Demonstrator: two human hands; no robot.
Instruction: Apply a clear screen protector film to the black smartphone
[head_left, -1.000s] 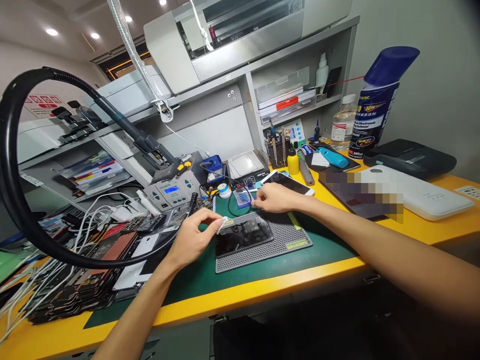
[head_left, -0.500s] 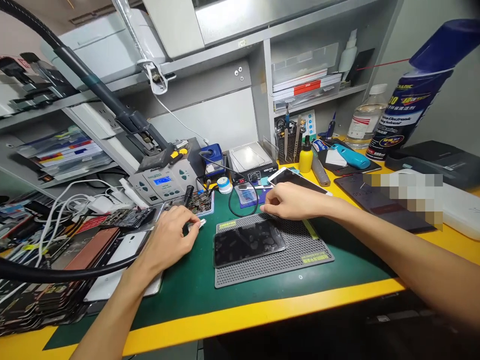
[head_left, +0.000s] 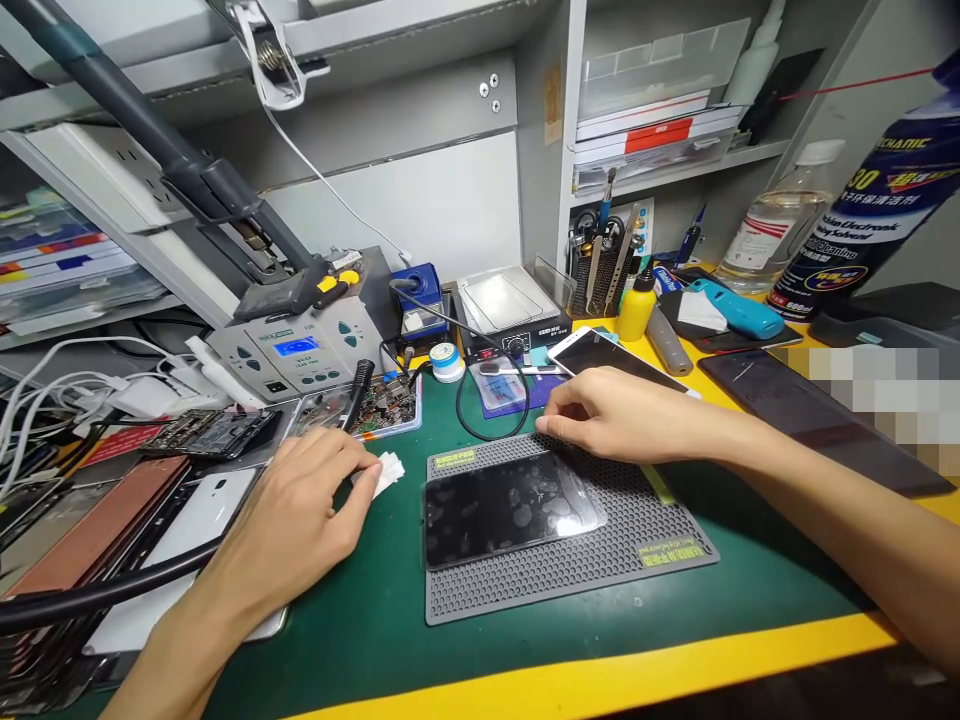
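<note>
A black phone screen (head_left: 495, 510), smudged and glossy, lies flat on a grey perforated mat (head_left: 517, 590). Left of the mat, my left hand (head_left: 307, 500) is closed with thumb and forefinger together at a crumpled white tissue (head_left: 388, 472), which pokes out past the fingertips. My right hand (head_left: 600, 412) is over the mat's far edge, just beyond the screen's upper right corner. Its fingers are curled into a pinch; anything between them is hidden.
Behind the mat are a coiled black cable, a white round jar (head_left: 446, 362) and a white phone (head_left: 619, 358). A soldering station (head_left: 300, 345) stands back left, above a board tray (head_left: 390, 405). Stacked phone parts (head_left: 97, 520) line the left; a yellow bottle (head_left: 637, 308) stands back right.
The view has moved closer and tilted down. My left hand and the tissue sit slightly lower left in view. My right hand keeps its pinched pose by the mat's far edge.
</note>
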